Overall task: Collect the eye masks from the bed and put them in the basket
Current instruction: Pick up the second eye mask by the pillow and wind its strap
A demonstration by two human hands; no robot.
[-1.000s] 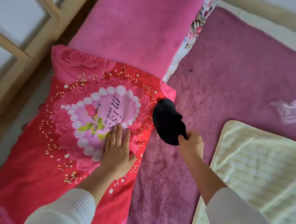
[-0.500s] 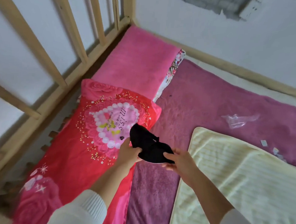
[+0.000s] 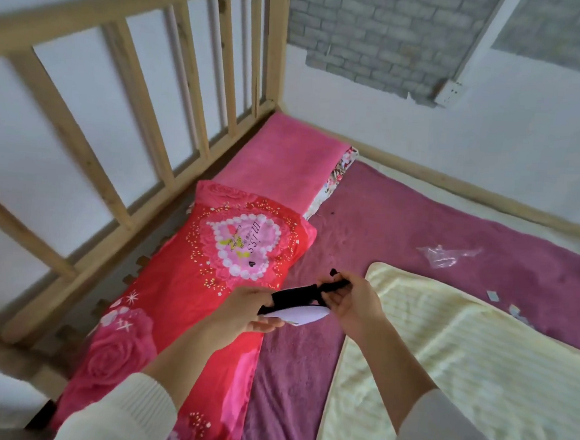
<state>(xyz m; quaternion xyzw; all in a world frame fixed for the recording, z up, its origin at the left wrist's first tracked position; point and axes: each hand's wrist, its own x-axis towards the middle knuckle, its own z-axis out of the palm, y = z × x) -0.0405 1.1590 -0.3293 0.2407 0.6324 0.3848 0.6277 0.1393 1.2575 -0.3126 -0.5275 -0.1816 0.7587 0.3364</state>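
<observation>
Left hand [image 3: 241, 311] closed around one end of a black eye mask [image 3: 297, 296], right hand [image 3: 348, 301] pinching the other end, strap side. Mask stretched between the two, raised above the purple blanket [image 3: 401, 224], pale lilac underside showing. Red heart-print pillow [image 3: 208, 283] just left of the hands, pink pillow [image 3: 286, 157] beyond it against the wooden bed rail [image 3: 173, 108]. Cream striped blanket [image 3: 477, 370] to the right, crumpled clear plastic wrapper [image 3: 444, 256] farther back. White sleeves on both arms.
</observation>
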